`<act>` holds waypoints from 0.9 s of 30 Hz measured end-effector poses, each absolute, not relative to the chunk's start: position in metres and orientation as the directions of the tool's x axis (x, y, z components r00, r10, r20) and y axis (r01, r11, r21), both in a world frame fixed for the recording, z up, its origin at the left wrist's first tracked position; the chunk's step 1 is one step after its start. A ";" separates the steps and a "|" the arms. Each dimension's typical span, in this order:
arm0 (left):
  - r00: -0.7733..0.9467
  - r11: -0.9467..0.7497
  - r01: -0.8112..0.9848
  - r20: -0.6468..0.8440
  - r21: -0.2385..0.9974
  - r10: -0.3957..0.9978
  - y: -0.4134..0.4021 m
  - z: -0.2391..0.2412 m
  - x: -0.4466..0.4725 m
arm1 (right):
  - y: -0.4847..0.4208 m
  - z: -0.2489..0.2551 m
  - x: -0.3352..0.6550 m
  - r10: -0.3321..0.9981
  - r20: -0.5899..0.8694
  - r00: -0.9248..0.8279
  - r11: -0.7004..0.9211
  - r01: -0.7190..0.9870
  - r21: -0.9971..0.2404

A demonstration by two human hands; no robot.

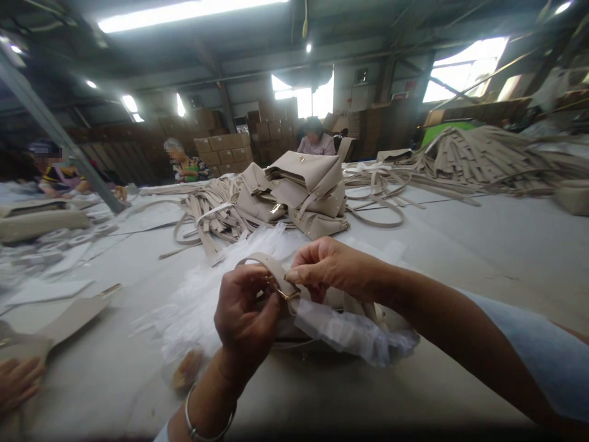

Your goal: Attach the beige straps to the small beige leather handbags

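My left hand is curled around a beige strap and its gold metal buckle, just above the table. My right hand pinches the same strap right beside the buckle, fingers pressed together. Under both hands lies a beige bag partly wrapped in clear plastic film. A silver bangle sits on my left wrist.
A stack of finished beige handbags stands mid-table with loose straps to its left and a big strap heap at right. Other people sit at the far side. Another person's hand rests at the lower left edge. Cardboard boxes line the back.
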State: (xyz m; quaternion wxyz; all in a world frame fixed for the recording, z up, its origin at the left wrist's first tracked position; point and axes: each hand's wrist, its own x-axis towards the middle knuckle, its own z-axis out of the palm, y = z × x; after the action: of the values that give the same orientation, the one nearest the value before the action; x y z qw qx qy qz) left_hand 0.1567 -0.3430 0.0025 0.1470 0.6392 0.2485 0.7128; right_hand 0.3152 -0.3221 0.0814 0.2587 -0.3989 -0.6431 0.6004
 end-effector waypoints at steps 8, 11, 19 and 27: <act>-0.083 -0.848 0.145 0.861 0.509 0.502 -0.342 0.007 0.153 | -0.340 0.115 0.342 0.730 -0.169 -0.662 0.268 0.505 -0.821; -0.091 -0.855 0.304 0.906 0.420 0.413 -0.346 0.002 0.156 | -0.345 0.110 0.349 0.647 -0.305 -0.699 0.218 0.553 -0.804; -0.064 -0.750 0.597 0.949 0.285 0.310 -0.359 0.013 0.156 | -0.344 0.098 0.366 0.618 -0.403 -0.675 0.002 0.514 -0.858; 0.042 -0.647 0.757 0.981 0.093 0.190 -0.358 0.011 0.148 | -0.341 0.105 0.379 0.611 -0.340 -0.715 0.114 0.505 -0.856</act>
State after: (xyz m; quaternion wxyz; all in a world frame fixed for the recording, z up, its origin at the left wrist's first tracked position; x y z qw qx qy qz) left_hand 0.1483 -0.3579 0.0105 -0.2367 0.6820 0.3472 0.5986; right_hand 0.3792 -0.3410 0.1054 0.0484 -0.3747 -0.7446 0.5502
